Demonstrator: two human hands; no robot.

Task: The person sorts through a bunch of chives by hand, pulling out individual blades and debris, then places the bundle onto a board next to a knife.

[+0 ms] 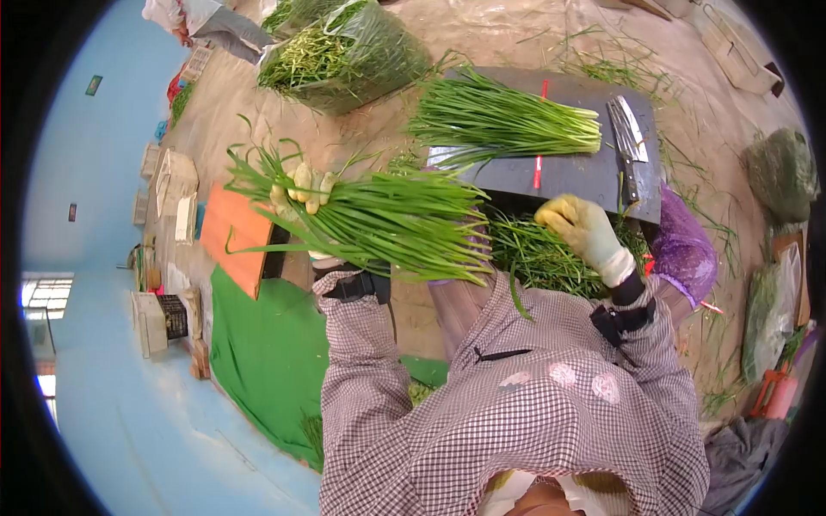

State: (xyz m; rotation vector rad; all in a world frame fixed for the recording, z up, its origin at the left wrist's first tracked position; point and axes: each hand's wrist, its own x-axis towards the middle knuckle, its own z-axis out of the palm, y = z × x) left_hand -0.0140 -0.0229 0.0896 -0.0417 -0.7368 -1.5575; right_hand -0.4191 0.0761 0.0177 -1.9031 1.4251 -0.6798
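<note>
My left hand (pixel 303 187), in a pale glove, is wrapped round a bunch of long green garlic chives (pixel 396 219), held sideways with the blades fanning to the right. Over a heap of loose chives (pixel 546 258) near my lap hovers my gloved right hand (pixel 581 230), its yellowed fingers curled together; whatever is in them, if anything, is hidden. Beyond it, a second chive bunch (pixel 508 120) lies on a dark board (pixel 568 176), across a red strip (pixel 539 172). A broad knife (pixel 628 138) with a black handle rests at the board's right side.
A big clear bag (pixel 379 64) stuffed with greens stands at the back, near another person's leg (pixel 225 26). An orange board (pixel 237 232) and green cloth (pixel 262 344) are at left. Plastic crates (pixel 176 181) line the blue wall. Chive scraps litter the floor; a green bag (pixel 781 172) sits right.
</note>
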